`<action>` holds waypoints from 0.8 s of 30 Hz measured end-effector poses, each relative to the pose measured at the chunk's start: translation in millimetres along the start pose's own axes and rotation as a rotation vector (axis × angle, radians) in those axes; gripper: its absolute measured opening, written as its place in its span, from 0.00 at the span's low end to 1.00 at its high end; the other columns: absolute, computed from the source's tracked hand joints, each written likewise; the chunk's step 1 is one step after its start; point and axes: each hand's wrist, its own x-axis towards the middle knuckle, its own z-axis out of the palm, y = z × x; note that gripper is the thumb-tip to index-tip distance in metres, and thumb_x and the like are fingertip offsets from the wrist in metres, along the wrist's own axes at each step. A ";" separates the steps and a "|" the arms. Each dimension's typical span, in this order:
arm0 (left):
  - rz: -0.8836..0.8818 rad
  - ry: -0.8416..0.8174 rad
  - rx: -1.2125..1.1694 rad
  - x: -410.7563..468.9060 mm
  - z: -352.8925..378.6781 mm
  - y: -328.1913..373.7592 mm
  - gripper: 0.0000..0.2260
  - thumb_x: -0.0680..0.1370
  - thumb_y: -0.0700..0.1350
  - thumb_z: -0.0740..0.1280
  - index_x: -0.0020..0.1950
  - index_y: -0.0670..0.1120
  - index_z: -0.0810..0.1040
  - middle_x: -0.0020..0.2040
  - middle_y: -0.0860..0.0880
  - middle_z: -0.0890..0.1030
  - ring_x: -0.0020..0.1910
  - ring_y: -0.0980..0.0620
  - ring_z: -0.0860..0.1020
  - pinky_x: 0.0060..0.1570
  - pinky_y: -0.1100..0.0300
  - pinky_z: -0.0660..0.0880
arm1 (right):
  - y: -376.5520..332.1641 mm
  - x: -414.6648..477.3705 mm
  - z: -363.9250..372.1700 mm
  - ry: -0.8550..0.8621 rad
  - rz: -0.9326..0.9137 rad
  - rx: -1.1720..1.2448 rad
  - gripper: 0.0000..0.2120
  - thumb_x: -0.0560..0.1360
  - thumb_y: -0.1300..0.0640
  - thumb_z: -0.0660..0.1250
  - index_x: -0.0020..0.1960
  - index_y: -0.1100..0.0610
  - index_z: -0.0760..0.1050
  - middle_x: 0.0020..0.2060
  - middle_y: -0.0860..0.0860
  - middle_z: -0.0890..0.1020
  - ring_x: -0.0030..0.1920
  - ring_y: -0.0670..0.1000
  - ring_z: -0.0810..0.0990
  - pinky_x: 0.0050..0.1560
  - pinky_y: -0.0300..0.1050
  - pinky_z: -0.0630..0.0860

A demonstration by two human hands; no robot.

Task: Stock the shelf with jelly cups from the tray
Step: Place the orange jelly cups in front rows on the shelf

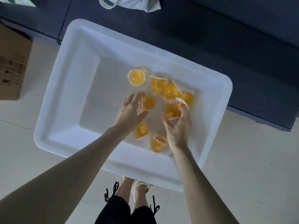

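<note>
Reaching into the tray [64,94], left hand [130,111] fingers [137,97] round a jelly cup [149,102], right hand [178,126] fingers [184,112] pinching a second jelly cup [171,110]

left half of the tray [77,88] lies bare, open from above; cups [171,91] crowd the right half round the left hand [131,110] and right hand [178,126]; a box [13,65] stands near the left rim.

Pale floor tiles [242,175] lie in dim, bluish light. Dark navy furniture [226,38] spans the top, a white cloth bag [134,4] resting on it; a cardboard box [11,65] stands left
</note>
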 end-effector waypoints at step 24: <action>-0.426 0.202 -0.762 -142.1 -77.4 83.2 0.18 0.68 0.39 0.75 0.56 0.44 0.74 0.48 0.49 0.80 0.50 0.49 0.80 0.54 0.50 0.78 | -60.1 -115.5 -106.0 -0.113 0.227 0.626 0.19 0.65 0.69 0.75 0.50 0.56 0.74 0.42 0.53 0.82 0.40 0.47 0.83 0.38 0.37 0.77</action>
